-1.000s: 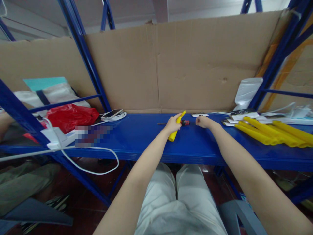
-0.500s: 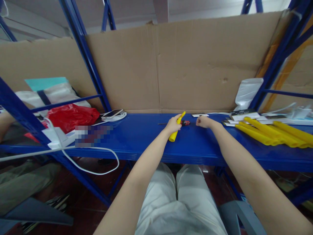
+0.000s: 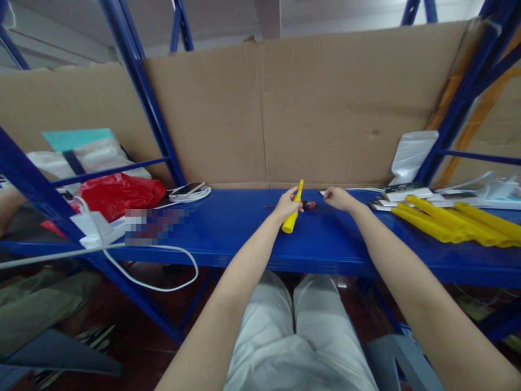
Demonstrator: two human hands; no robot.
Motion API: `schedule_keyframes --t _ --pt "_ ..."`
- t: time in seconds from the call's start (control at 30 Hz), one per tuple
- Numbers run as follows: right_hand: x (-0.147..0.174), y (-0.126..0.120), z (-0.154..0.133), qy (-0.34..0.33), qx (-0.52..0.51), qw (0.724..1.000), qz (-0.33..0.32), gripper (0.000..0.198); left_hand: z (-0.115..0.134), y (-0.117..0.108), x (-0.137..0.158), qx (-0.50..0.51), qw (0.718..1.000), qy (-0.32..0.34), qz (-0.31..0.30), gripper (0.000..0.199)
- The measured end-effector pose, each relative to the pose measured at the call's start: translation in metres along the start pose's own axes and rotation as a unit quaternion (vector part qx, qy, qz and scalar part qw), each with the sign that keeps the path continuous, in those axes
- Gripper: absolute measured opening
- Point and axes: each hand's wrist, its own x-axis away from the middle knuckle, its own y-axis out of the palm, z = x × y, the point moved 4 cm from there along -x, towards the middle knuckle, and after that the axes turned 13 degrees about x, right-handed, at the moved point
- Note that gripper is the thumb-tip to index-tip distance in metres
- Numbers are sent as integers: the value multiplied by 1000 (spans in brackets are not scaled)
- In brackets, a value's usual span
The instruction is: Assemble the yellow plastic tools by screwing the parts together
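Observation:
I sit facing a blue metal shelf [image 3: 228, 228]. My left hand [image 3: 285, 205] grips a yellow tapered tube [image 3: 293, 212], which stands nearly upright with its narrow tip up. Just behind it lies a screwdriver [image 3: 308, 205] with a red and black handle, its thin shaft pointing left. My right hand [image 3: 337, 199] rests on the shelf to the right of the screwdriver handle, fingers curled down over a small white strip [image 3: 322, 192]. Whether it grips the strip is hidden.
Several yellow tubes [image 3: 451, 222] lie at the right beside flat white and black packets [image 3: 407, 191] and a white bag [image 3: 413, 155]. A phone on a coiled white cable [image 3: 188, 190] and a red bag [image 3: 118, 193] sit left. Cardboard [image 3: 325, 108] backs the shelf. Another person's arm [image 3: 8, 202] shows far left.
My left hand has tilted the yellow tube from slanted to nearly upright. My right hand has moved back and slightly up, from beside the screwdriver handle onto the small white strip.

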Motion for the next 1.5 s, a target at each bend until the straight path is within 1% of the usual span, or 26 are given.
schedule_keyframes --t 0.03,0.1,0.17,0.23,0.3,0.43,0.53,0.87,1.0,1.13,1.33,1.5 --pt "-1 -2 -2 -2 -59 998 29 10 1 0 0 19 1000 -10 -2 80" --pt "-2 -4 -8 -12 -189 980 61 6 4 1 0 48 998 -23 -13 80" --pt "-3 -5 -15 -24 -300 951 69 15 6 2 1 62 997 -28 -29 80" --pt "-3 -5 -21 -30 -367 927 64 24 8 4 3 68 996 -26 -45 80" --pt "-2 -4 -25 -29 -399 915 57 29 9 6 5 72 995 -20 -62 80" --pt "-2 -3 -29 -23 -423 904 62 33 9 10 7 72 993 -11 -97 81" --pt "-2 -3 -30 -31 -429 900 68 34 7 10 7 68 992 -15 -109 82" --pt "-1 -6 -32 -47 -454 888 56 38 7 9 5 111 987 -20 -116 81" --pt "0 -7 -34 -57 -484 872 49 42 7 9 5 131 984 -23 -120 82" --pt "1 -9 -35 -60 -506 859 48 42 8 9 5 149 980 -25 -129 82" --pt "2 -10 -34 -50 -511 857 49 42 9 10 8 138 981 -15 -133 82" --pt "0 -7 -32 -47 -493 867 49 38 8 10 7 143 979 -9 -147 82"
